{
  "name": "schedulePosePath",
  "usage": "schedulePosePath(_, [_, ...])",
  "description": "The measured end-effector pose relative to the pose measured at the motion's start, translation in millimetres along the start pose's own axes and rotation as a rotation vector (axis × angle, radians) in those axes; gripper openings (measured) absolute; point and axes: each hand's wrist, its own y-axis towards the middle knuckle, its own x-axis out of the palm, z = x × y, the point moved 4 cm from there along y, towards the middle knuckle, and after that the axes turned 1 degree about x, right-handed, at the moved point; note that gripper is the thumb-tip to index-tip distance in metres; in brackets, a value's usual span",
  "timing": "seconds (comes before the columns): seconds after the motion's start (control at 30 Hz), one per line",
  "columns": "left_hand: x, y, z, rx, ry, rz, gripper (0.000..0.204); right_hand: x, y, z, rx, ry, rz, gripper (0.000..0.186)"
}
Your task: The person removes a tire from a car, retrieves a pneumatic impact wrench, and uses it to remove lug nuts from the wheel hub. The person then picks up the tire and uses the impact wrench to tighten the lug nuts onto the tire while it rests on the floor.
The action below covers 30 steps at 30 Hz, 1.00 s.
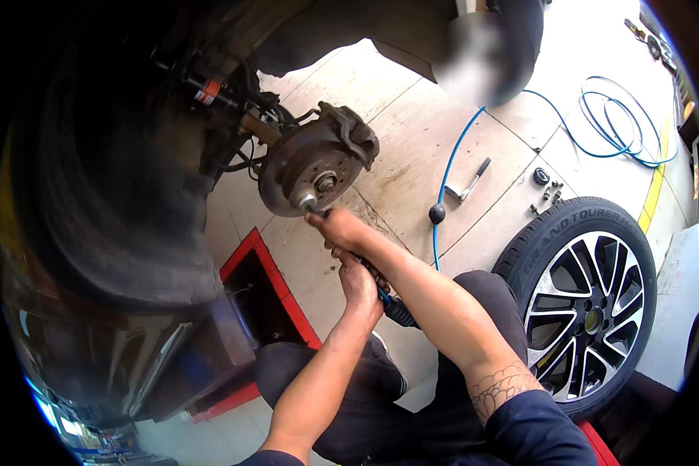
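Note:
Both hands are closed round a slim air tool, one hand ahead of the other. My right hand grips the front part, close to the brake disc. Behind it, my left hand is wrapped round the body. A round, cup-shaped metal head at the tool's front end sits against the disc's hub face, beside the centre hub. My fingers hide most of the tool's body. A brake caliper is on the disc's far right edge.
A wheel with its tyre lies to my right. Beyond it are a ratchet wrench, several small bolts and a blue air hose. The car's wheel arch hangs at left, above a red-edged floor opening. Another person is at the top.

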Motion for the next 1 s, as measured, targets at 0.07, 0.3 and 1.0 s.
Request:
schedulePosePath(0.07, [-10,14,-17,-0.052,-0.031,-0.044,0.065,-1,7,7,-0.002,-0.08,-0.004,0.054])
schedulePosePath(0.3, [11,3,-4,0.041,-0.014,0.059,0.067,-13,-10,-19,-0.07,-0.077,-0.012,0.054])
schedulePosePath(1.0, [33,28,-24,0.653,0.482,0.06,0.063,-38,-7,-9,-0.262,-0.249,0.079,0.053])
